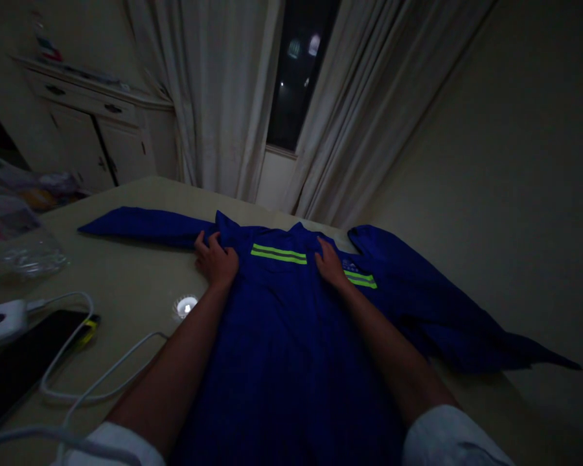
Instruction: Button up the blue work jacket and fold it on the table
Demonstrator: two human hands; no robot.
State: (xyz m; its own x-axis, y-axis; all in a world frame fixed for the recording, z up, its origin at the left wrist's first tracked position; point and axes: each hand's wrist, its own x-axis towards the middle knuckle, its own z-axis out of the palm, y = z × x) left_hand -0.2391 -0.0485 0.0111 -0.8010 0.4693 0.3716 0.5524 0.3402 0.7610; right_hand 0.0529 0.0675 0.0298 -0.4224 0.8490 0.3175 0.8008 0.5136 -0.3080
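Observation:
A dark blue jacket (282,323) with yellow-green reflective stripes (278,254) lies spread on the table, its sleeves reaching out to both sides. My left hand (216,260) rests at the shoulder by the left-side sleeve (150,223), fingers apart and slightly bent on the cloth. On the chest, between the two striped patches, my right hand (329,262) touches the fabric with its fingers extended. The other sleeve (432,298) hangs toward the right, bent and bunched near the wall. Small pale lettering (350,265) shows above the right stripe.
On the left of the table (126,272) lie a black phone (34,362), a white device (2,323) with a cable (90,395), a small lit round object (185,305) and clear plastic packaging (29,252). Curtains (214,97) and a cabinet (97,136) stand behind.

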